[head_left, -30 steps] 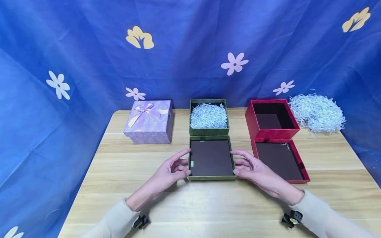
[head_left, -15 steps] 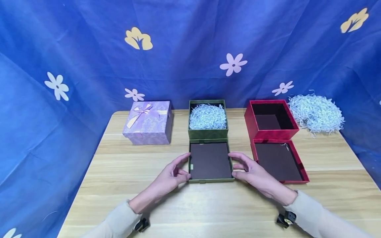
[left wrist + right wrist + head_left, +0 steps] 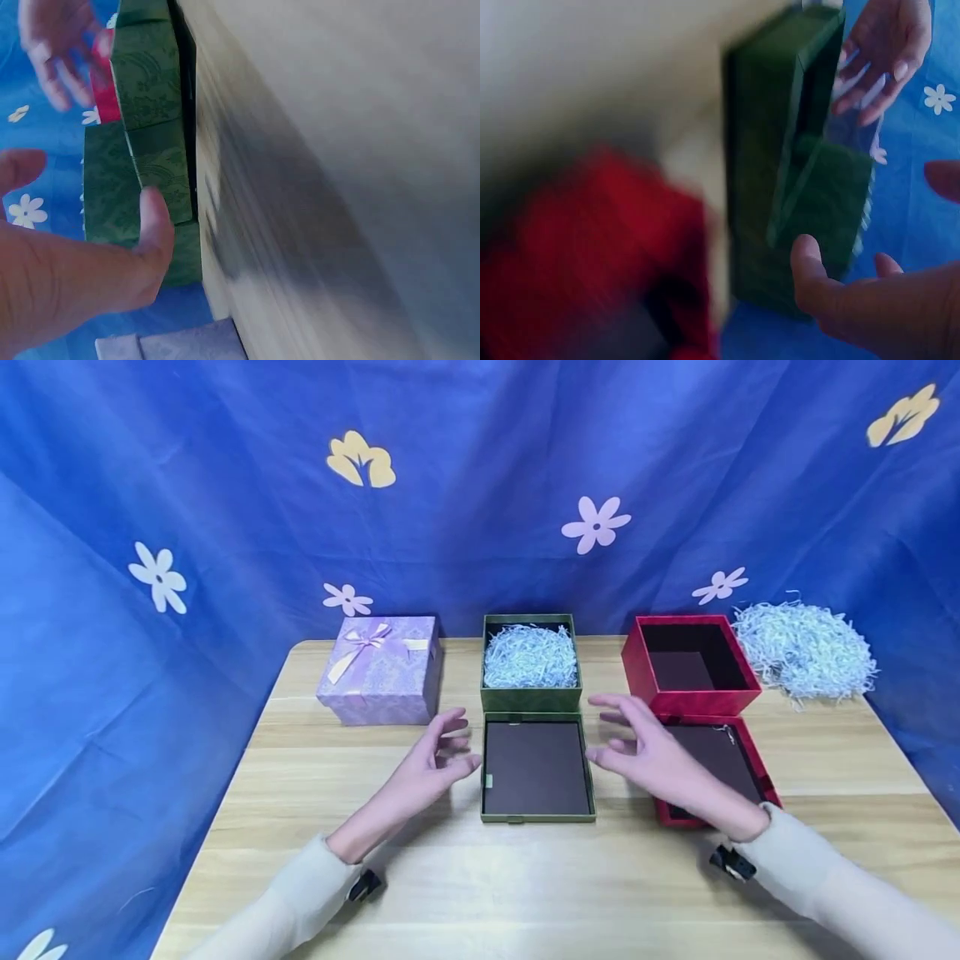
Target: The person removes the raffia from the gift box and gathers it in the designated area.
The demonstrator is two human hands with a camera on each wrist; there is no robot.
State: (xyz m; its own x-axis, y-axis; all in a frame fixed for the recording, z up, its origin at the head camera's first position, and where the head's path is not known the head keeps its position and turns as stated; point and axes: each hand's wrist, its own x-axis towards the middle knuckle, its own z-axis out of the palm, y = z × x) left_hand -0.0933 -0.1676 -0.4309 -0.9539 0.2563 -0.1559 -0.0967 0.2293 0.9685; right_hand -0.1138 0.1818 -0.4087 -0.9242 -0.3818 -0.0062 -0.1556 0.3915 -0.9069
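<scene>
Hovering with fingers spread and relaxed, the left hand is gripping nothing, its fingertips just left of the green lid without touching it. Mirroring it on the other side, the right hand is floating open above the gap between that lid and the red lid, fingers loosely extended and also holding nothing. Lying inside-up near the middle of the wooden table, the green lid is showing its dark lining. Just beyond it, the green box is sitting open, filled with pale shredded paper. To the right, the open red box is standing behind its lid. At far left, a closed lavender gift box with a ribbon bow is resting. More loose shredded paper is piled at the far right edge.
</scene>
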